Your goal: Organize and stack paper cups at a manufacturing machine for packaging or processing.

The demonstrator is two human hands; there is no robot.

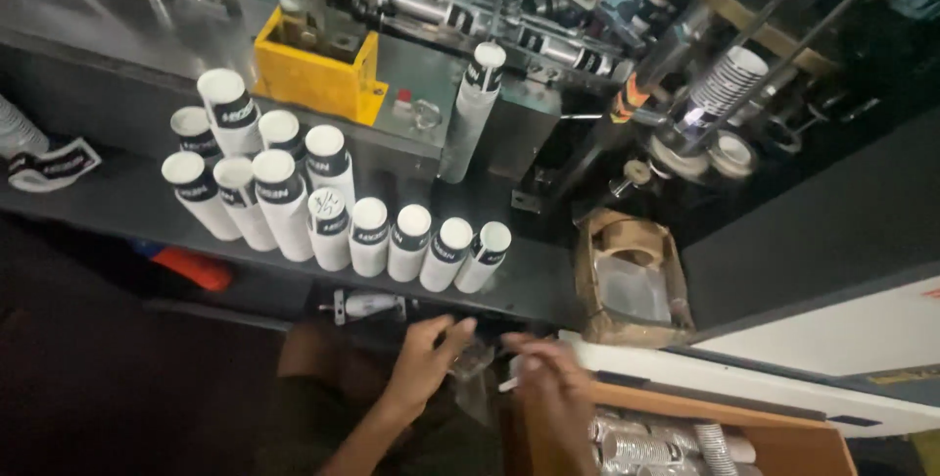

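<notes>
Dim workshop light fell on a dark metal bench (117,204). Below its edge, the left hand (423,357) and right hand (550,386) pinched a crumpled clear plastic bag (472,362) between them. Stacks of white paper cups (294,204) stood on the bench above, a cardboard box (627,280) just right.

- Your left hand (423,354) and right hand (548,388) sit low, below the front edge of the dark surface (117,202), close together with only crinkled clear plastic (472,363) between them.
- Straight above, stacks of white paper cups (294,202) crowd the surface; there is no passage between them.
- A bare strip lies left of the stacks.
- To the right, the worn cardboard box (632,275) blocks the way.
- Behind the stacks, the yellow block (318,74) and the machine (509,25) close off the back.
</notes>
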